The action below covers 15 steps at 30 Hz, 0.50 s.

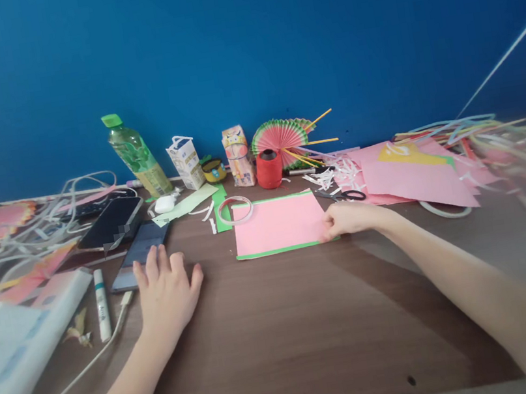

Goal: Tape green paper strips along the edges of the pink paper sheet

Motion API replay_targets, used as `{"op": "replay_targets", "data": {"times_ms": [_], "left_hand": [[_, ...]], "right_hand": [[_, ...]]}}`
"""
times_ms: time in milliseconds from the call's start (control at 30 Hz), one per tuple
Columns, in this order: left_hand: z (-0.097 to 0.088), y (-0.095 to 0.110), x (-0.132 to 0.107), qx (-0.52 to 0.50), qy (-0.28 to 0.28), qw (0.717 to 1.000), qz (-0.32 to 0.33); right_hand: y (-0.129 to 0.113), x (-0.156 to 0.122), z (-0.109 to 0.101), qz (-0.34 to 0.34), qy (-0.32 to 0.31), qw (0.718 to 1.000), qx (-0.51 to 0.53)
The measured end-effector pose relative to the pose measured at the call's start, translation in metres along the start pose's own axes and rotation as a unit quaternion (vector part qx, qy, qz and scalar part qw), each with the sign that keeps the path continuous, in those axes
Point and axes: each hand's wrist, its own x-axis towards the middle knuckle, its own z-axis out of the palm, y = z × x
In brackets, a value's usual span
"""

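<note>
A pink sheet of paper [277, 224] with green strips along its near and far edges lies flat on the table. My right hand [345, 219] is closed at the sheet's right edge, fingers bent against its near corner. On the left, my left hand [165, 287] rests with fingers spread, its fingertips on a dark tablet or phone [136, 258]. A roll of clear tape [236, 210] overlaps the sheet's left far corner. Black-handled scissors [355, 195] lie just beyond my right hand, their blades partly hidden.
Along the blue wall stand a green bottle [138, 156], a small carton [185, 162], a red thread spool [269, 170] and a pink paper fan [279, 138]. Pink sheets [413, 178] pile up at right. A marker [102, 306] and white cable [90, 364] lie at left.
</note>
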Motion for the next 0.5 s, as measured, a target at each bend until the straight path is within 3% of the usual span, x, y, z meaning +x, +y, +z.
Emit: {"op": "replay_targets", "data": {"times_ms": [267,500], "left_hand": [[-0.004,-0.004,0.002,0.001,0.010,0.999,-0.040],[-0.010,-0.015,0.016,-0.047,-0.029,0.996,-0.073]], "right_hand": [[-0.001,0.001,0.000,-0.003,0.002,1.000,-0.011],[-0.001,0.001,0.001,-0.005,0.002,1.000,-0.005]]}}
